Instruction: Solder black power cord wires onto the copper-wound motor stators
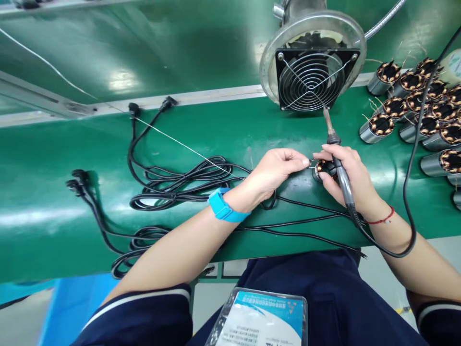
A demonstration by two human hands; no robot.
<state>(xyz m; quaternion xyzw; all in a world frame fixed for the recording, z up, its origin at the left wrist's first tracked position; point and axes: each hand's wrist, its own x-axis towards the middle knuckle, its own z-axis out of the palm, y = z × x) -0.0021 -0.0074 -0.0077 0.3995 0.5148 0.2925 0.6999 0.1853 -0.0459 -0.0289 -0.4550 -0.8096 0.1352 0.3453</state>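
My right hand (351, 175) is closed around a soldering iron (344, 180), whose tip points away from me toward the fan. The fingers of that same hand also rest on a motor stator (319, 169) with copper windings, partly hidden behind them. My left hand (275, 170) pinches a thin wire (311, 160) just left of the stator. A blue wrist strap (226, 206) is on my left wrist. Below my hands, black power cables (306, 234) run across the green bench (201, 129), their cut ends near the front edge.
A round fume fan (311, 79) with a wire guard stands beyond my hands. Several stators (376, 127) are grouped at the right. Coiled cables with plugs (134, 109) lie left. The iron's black cord (406, 192) loops over my right forearm.
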